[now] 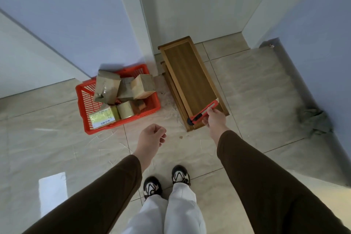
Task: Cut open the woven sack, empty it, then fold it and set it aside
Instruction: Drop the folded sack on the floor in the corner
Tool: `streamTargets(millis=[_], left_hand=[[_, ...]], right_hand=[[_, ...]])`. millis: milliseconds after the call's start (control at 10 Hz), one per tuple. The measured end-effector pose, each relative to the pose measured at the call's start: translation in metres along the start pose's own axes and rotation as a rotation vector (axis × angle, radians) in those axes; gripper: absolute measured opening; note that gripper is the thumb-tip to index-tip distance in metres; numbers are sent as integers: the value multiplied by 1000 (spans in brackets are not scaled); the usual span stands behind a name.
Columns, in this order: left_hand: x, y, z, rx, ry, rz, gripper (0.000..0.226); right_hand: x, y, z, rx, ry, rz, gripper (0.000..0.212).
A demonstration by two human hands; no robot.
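My right hand (pixel 215 119) grips a red box cutter (pixel 203 113) by its middle, holding it over the near end of a wooden shelf (pixel 190 74). The cutter's black end points toward me and its light tip points away. My left hand (pixel 152 136) hangs over the floor tiles with its fingers curled into a loose fist and nothing in it. At the right, by the wall, a grey-green bundle (pixel 315 119) lies crumpled on the floor; I cannot tell if it is the woven sack.
A red plastic basket (pixel 152 107) holding several taped cardboard parcels stands on the floor left of the wooden shelf. White walls and a door frame close off the back. My two shoes (pixel 165 182) stand on glossy beige tiles.
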State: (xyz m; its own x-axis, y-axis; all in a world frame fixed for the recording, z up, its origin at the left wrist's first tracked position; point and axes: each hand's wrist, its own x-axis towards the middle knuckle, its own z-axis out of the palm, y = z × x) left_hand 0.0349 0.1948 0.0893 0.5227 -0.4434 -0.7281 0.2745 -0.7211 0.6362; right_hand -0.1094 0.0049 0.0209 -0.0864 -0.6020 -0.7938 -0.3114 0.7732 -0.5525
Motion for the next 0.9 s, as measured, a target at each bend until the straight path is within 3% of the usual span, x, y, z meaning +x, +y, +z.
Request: streamTargets(millis=[600,900], left_hand=[[109,-49,31,-32,2,-40,17],[67,-22,12,-37,13,-25,18]], right_hand=[[131,34,55,-78,104,-73,23],[65,5,38,-38,39,-55,28]])
